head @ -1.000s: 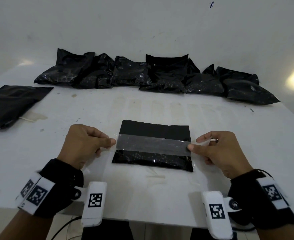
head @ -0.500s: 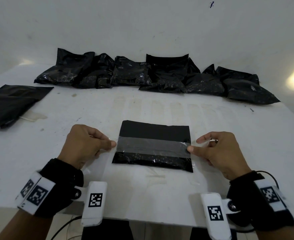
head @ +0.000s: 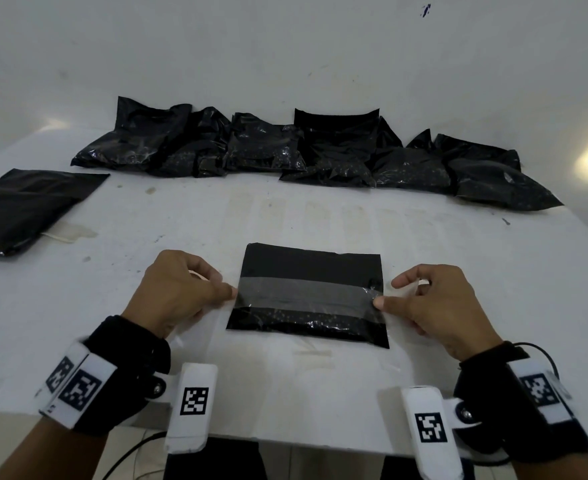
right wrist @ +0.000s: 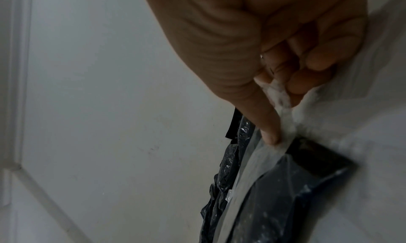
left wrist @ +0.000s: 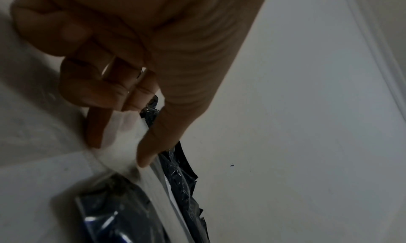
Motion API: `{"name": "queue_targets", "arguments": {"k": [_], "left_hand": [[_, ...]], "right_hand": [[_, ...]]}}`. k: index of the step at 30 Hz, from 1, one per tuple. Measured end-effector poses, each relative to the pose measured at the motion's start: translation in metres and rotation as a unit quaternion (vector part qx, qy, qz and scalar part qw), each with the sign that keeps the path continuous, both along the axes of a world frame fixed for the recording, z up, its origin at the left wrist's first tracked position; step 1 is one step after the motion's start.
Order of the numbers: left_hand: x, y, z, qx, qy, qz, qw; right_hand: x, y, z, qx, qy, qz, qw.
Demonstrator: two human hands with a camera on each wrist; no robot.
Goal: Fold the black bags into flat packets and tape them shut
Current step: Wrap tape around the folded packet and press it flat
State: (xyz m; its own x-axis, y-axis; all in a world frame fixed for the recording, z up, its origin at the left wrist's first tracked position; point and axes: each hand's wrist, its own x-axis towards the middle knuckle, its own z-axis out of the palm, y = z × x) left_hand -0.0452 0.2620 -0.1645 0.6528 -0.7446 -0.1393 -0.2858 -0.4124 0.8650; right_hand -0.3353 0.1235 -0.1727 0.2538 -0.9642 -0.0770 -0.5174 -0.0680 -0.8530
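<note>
A folded black packet lies flat on the white table between my hands. A strip of clear tape runs across its middle from left to right and lies down on it. My left hand pinches the tape's left end just off the packet's left edge. My right hand pinches the right end at the packet's right edge, thumb on top. In the left wrist view my thumb and fingers hold the tape beside the packet. The right wrist view shows the thumb on the tape over the packet.
Several crumpled black bags line the back of the table against the wall. One flat black bag lies at the far left, with a pale scrap beside it. The table's front edge runs just below my wrists.
The tape, held taut just above the packet a second ago, has come down onto it and now lies against the black plastic. Both hands stay at its ends.
</note>
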Motion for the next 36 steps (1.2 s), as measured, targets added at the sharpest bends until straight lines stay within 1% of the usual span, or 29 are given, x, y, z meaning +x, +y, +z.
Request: {"name": "queue_targets", "arguments": {"k": [4, 8, 14, 21, 26, 32, 36], "left_hand": [[-0.003, -0.002, 0.003, 0.0, -0.004, -0.009, 1.0], [-0.007, -0.005, 0.003, 0.015, -0.031, -0.013, 0.999], [-0.009, -0.008, 0.001, 0.06, -0.048, -0.022, 0.997], [-0.009, -0.011, 0.0, 0.074, -0.054, -0.032, 0.995], [-0.009, -0.012, 0.0, 0.072, -0.041, -0.036, 0.996], [-0.015, -0.014, 0.0, 0.043, -0.003, -0.047, 0.998], [-0.019, -0.013, 0.002, 0.027, 0.004, -0.033, 0.999]], "right_hand": [[0.003, 0.0, 0.001, 0.008, 0.005, -0.005, 1.0], [0.008, 0.003, 0.005, 0.01, 0.002, -0.017, 1.0], [0.01, 0.004, 0.002, -0.018, 0.059, -0.012, 0.998], [0.01, 0.004, -0.002, -0.026, 0.082, -0.005, 0.996], [0.011, 0.002, -0.003, -0.022, 0.087, 0.002, 0.996], [0.011, 0.003, -0.001, -0.008, 0.072, 0.022, 0.997], [0.01, 0.001, -0.004, -0.009, 0.069, 0.02, 0.997]]}}
